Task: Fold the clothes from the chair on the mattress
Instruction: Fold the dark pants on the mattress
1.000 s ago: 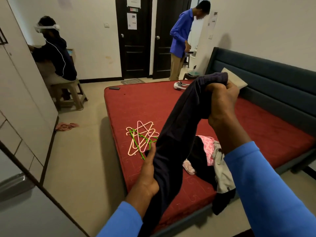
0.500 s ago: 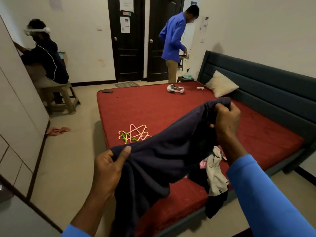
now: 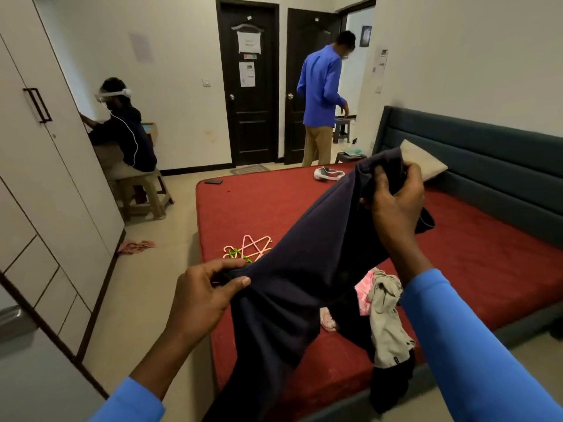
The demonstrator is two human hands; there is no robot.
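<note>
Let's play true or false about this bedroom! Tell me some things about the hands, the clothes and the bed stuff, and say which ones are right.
1. The left hand and the right hand both grip the dark garment. True.
2. The hangers lie on the floor. False: they lie on the red mattress.
3. A pile of clothes lies at the near edge of the mattress. True.
4. The pillow lies flat in the middle of the mattress. False: it leans against the headboard.
5. The dark garment is folded flat on the mattress. False: it is held up above it, unfolded.
</note>
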